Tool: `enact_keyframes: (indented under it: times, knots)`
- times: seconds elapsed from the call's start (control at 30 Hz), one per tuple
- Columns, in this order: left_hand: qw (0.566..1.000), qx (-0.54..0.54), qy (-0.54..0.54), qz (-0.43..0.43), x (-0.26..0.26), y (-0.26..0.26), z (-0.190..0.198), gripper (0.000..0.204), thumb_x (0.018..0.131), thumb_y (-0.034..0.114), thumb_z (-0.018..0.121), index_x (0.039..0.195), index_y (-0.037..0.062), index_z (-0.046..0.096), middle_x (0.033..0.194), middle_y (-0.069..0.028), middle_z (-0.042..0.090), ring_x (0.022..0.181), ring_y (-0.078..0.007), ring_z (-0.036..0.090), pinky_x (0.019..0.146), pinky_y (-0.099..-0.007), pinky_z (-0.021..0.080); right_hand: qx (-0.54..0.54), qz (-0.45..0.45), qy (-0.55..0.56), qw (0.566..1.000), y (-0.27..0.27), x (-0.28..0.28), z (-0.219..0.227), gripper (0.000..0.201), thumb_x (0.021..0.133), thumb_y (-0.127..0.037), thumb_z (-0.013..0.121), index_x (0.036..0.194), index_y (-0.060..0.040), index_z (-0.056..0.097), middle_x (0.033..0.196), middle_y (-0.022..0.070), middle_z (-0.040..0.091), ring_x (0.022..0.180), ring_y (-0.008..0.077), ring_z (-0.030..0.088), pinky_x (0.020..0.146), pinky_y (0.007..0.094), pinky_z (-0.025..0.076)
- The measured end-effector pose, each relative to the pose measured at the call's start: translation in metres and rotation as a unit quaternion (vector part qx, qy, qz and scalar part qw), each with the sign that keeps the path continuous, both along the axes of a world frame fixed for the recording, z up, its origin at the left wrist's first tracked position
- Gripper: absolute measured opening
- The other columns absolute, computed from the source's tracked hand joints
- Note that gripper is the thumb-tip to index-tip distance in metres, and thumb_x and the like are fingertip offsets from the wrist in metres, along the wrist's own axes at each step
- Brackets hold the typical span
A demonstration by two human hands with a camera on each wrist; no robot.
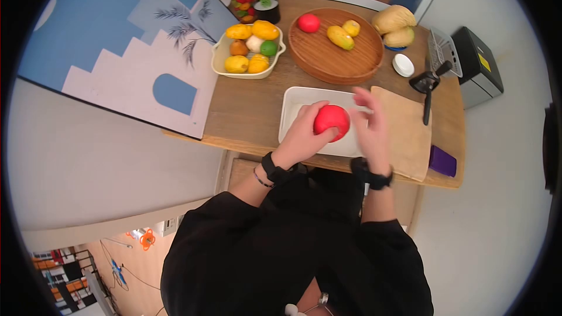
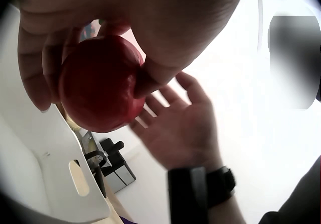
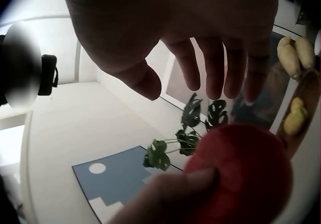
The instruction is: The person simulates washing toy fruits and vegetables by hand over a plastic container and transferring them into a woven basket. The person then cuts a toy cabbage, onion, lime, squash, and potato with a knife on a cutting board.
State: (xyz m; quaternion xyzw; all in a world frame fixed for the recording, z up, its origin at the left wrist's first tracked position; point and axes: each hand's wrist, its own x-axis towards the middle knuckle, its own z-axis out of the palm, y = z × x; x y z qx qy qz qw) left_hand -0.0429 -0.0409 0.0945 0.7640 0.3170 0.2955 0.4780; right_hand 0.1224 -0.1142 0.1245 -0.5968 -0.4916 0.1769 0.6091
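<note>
A round red fruit (image 1: 332,122) is held by my left hand (image 1: 304,134) above the white tray (image 1: 285,118). In the left wrist view the thumb and fingers lie around the red fruit (image 2: 100,83). Just right of the fruit, my right hand (image 1: 373,131) is raised with fingers spread and touches nothing. The right wrist view shows the right hand (image 3: 175,33) with separated, slightly bent fingers above the red fruit (image 3: 246,179).
Behind the tray stands a round wooden tray (image 1: 333,70) with a red and two yellow fruits. A cream basket (image 1: 219,58) of fruit is at left. Brown paper (image 1: 401,134), a black tool (image 1: 427,88), a white lid (image 1: 403,65) and a purple item (image 1: 442,161) lie at right.
</note>
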Motion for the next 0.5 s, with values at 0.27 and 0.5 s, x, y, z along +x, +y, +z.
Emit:
enact_keyframes:
  times: [0.27,0.5]
  knots:
    - [0.999,-0.012,0.019,0.038,0.015,0.000,-0.048,0.062,0.095,0.024,0.069,0.145,-0.0026,0.043,0.135,-0.0234,0.053,0.123,-0.0322,0.057,0.103,-0.0387,0.048,-0.142,0.067,0.238,0.959,0.015,-0.013,-0.088,0.046,0.103,-0.023,0.060,0.146,-0.0071,0.053,0.120,0.0082,0.064,0.110,0.0160,0.060,0.094,0.0301,0.051]
    - [0.956,-0.198,-0.162,0.145,0.035,-0.003,-0.087,0.044,0.104,0.025,0.059,0.137,-0.0004,0.046,0.134,-0.0181,0.054,0.120,-0.0282,0.057,0.103,-0.0370,0.047,-0.244,0.043,0.355,0.901,0.018,-0.018,-0.081,0.049,0.106,-0.036,0.049,0.147,-0.0091,0.051,0.118,0.0098,0.064,0.089,0.0169,0.068,0.056,0.0291,0.058]
